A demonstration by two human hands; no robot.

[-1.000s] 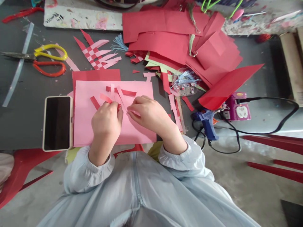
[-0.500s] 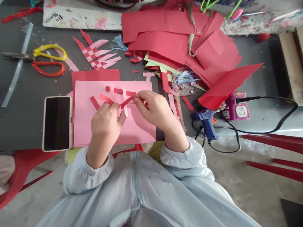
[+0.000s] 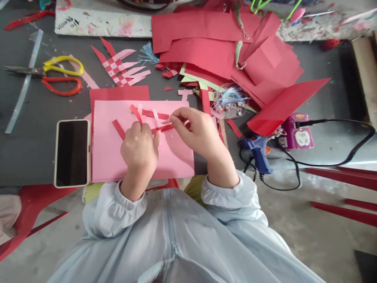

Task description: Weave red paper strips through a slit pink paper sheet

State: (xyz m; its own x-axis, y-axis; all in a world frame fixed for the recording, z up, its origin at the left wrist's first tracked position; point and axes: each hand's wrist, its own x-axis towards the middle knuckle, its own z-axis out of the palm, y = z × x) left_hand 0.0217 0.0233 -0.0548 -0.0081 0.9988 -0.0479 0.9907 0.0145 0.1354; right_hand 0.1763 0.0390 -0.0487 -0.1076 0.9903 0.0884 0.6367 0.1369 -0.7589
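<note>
Red and pink paper strips cross each other on a pink sheet of paper [image 3: 108,157]. My left hand [image 3: 140,147] is closed over the strips, its fingers curled down on them and hiding where they meet. A red paper strip [image 3: 162,129] runs from beneath that hand toward my right hand [image 3: 200,129]. The right thumb and fingers are pinched at the right-hand ends of the strips. Another red strip [image 3: 136,113] slants up above my left knuckles. A loose red strip [image 3: 118,129] lies to their left.
A phone [image 3: 72,153] lies left of the sheet, with scissors [image 3: 63,74] behind it. A woven paper piece [image 3: 114,67] and stacked red paper [image 3: 203,55] lie at the back. To the right are a blue glue gun [image 3: 259,155], its cable and a purple power socket [image 3: 299,131].
My left hand has moved slightly right and up, its fingers now curled over the strips. The red strip between my hands has turned flatter. A red strip above the left hand now points more upward.
</note>
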